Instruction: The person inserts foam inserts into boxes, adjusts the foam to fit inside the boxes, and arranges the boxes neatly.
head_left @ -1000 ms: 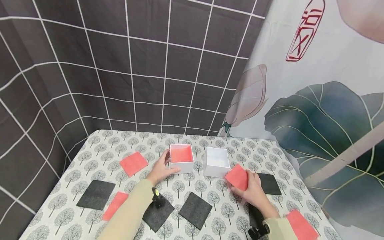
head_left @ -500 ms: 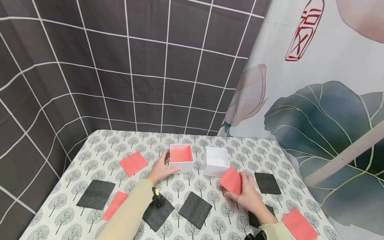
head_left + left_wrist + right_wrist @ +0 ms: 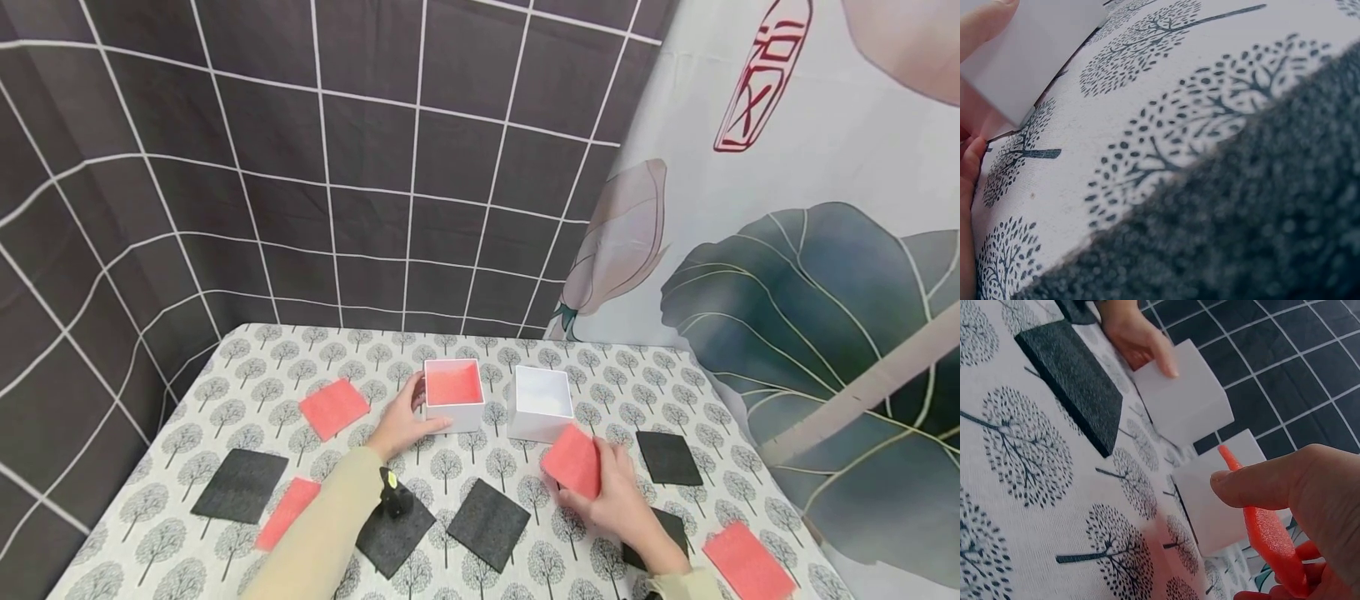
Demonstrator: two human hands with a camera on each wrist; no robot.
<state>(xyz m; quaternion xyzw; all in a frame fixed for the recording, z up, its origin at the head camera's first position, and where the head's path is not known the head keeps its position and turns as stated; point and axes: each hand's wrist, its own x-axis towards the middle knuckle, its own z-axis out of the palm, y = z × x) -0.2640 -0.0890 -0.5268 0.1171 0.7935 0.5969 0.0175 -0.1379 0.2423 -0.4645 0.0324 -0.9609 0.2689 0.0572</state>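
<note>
My left hand [image 3: 400, 423] holds a white open-topped box [image 3: 459, 418], thumb against its front wall and fingers at its left side. The inside of this box shows red. To its right stands a second white open-topped box [image 3: 529, 427], white inside. My right hand [image 3: 617, 493] pinches a square red sponge pad [image 3: 572, 461] between thumb and fingers, just in front of the second box. In the right wrist view the red sponge pad [image 3: 1267, 540] is seen nearly edge-on, tilted; most of the fingers behind it are hidden.
Black pads lie left [image 3: 239, 487], in front [image 3: 489, 526] and right [image 3: 669, 458] on the tree-print cloth; another black pad [image 3: 396, 537] is partly under my left sleeve. Loose red pads lie left [image 3: 334, 409] and right [image 3: 750, 562]. A dark grid curtain [image 3: 360, 208] hangs behind the table.
My right hand has moved left and a little nearer to me with the red sponge pad, uncovering more of the black pads on the right. The left hand and both boxes have stayed put.
</note>
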